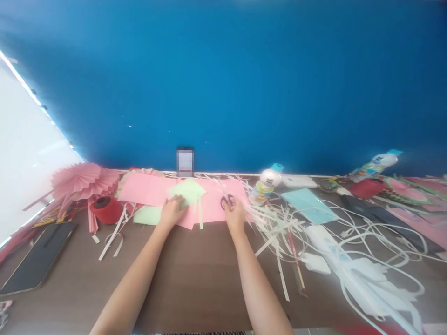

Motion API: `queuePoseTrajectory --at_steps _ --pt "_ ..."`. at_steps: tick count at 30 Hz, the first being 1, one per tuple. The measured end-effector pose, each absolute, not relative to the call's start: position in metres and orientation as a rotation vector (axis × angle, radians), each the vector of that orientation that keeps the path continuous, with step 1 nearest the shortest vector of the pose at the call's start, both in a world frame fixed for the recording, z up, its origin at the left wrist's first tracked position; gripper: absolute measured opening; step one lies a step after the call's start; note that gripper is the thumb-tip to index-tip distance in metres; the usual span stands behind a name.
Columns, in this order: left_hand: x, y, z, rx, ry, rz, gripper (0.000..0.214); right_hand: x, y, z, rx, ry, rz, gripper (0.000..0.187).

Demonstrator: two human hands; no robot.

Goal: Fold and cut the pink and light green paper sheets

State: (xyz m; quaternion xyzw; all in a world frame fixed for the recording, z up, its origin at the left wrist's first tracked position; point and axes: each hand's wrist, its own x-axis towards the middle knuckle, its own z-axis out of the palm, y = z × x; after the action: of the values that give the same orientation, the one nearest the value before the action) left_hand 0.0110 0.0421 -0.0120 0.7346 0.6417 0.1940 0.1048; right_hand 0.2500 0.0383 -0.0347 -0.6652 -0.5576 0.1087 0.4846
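Observation:
My left hand [172, 210] rests on the edge of a light green paper sheet [188, 190] that lies over pink paper sheets [153, 188]; its fingers are curled onto the paper. My right hand [234, 215] sits closed at the black handles of a pair of scissors [226, 200] lying on the pink paper. Both forearms reach out over the brown table [195, 270].
Pink paper fans [84, 179] and a red tape roll [104, 209] lie left, a dark tablet [38, 260] nearer. A phone [185, 162] leans on the blue wall. White paper strips [279, 223], a bottle [267, 184], cables and a power strip [328, 242] clutter the right.

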Motion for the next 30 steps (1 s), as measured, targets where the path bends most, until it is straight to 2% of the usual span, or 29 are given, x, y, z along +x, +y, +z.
queuePoseTrajectory --at_steps 5,8,12,15,20,26,30 --pt "0.019 0.033 -0.011 2.319 1.916 0.482 0.024 0.236 0.027 -0.027 -1.596 -1.515 0.071 0.027" --pt "0.025 0.026 -0.008 2.434 1.897 0.478 0.024 0.214 0.018 -0.021 -1.453 -1.854 0.050 0.030" --pt "0.029 0.019 -0.010 2.561 1.911 0.418 0.024 0.190 0.009 -0.017 -1.358 -2.270 0.212 0.039" --pt "0.024 0.019 -0.012 2.665 1.818 0.341 0.024 0.190 0.006 -0.018 -1.406 -2.374 0.279 0.040" --pt "0.005 0.025 -0.010 2.616 1.870 0.289 0.025 0.199 0.007 -0.020 -1.535 -2.347 0.177 0.040" --pt "-0.016 0.026 -0.012 2.412 2.079 0.346 0.031 0.191 0.005 -0.021 -1.552 -2.539 0.133 0.074" --pt "-0.025 0.023 -0.018 2.280 2.200 0.385 0.037 0.196 0.006 -0.018 -1.489 -2.574 0.172 0.068"
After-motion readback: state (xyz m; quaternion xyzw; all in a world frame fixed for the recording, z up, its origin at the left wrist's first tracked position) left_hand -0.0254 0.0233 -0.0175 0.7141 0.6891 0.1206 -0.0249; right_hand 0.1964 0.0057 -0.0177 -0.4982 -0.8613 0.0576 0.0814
